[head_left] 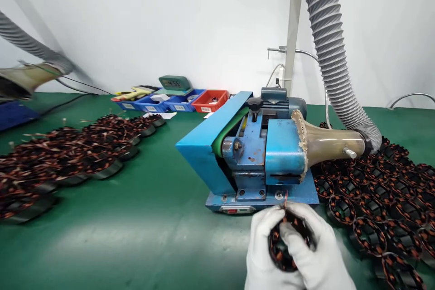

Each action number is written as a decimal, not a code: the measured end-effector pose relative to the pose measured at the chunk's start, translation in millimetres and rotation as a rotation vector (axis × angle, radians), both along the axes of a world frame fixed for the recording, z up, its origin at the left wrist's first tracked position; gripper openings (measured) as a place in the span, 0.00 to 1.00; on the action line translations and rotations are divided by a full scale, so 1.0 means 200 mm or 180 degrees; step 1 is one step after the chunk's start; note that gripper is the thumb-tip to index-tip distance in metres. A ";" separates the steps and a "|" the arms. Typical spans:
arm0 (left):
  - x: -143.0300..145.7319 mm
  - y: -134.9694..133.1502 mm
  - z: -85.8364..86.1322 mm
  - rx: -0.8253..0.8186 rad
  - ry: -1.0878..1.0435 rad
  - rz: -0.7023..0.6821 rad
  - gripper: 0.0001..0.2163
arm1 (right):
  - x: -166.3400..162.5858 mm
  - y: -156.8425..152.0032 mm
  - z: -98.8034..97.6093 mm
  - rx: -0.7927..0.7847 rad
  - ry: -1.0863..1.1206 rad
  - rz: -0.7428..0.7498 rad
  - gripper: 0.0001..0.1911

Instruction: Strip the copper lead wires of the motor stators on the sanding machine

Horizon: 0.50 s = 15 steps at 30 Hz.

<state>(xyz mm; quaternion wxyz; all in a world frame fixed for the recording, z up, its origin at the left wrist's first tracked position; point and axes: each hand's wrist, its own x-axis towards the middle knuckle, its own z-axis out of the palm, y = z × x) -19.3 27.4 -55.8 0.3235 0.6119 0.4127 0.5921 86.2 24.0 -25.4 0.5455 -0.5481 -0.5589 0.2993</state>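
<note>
Both my hands wear white gloves and hold one black motor stator (274, 245) wound with copper coils, low in front of the blue belt machine (285, 147). My left hand (258, 244) is wrapped round the stator's left side. My right hand (317, 247) grips its right side, with the thumb reaching into the ring's open middle. From the stator's top a thin reddish wire lead (286, 197) sticks up between my fingers, pointing at the machine's base. Part of the ring is covered by my gloves.
Many stators (370, 235) lie to the right; others with upright leads (102, 167) are heaped left. A grey duct hose (326, 45) joins the machine's funnel (329, 142). Behind stand blue bins (156, 106), a red bin (210, 100) and a digital clock (175, 83).
</note>
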 end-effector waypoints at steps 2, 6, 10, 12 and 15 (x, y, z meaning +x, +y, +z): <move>0.06 0.05 -0.04 -0.0193 -0.0156 0.0317 0.20 | -0.03 0.06 -0.03 0.0025 -0.0051 -0.0184 0.14; 0.16 0.15 -0.05 -0.0547 -0.0609 0.0642 0.18 | -0.02 0.16 0.01 -0.0263 -0.0166 -0.0161 0.14; 0.15 0.21 0.04 -0.0738 -0.0543 0.0558 0.18 | -0.03 0.20 0.10 -0.0532 -0.0162 -0.0387 0.14; 0.14 0.23 0.09 -0.0994 -0.0676 0.0282 0.20 | -0.04 0.21 0.13 -0.0639 -0.0131 -0.0381 0.14; 0.13 0.24 0.16 -0.1384 -0.1043 -0.0026 0.20 | -0.06 0.22 0.17 -0.0740 -0.0021 -0.0387 0.14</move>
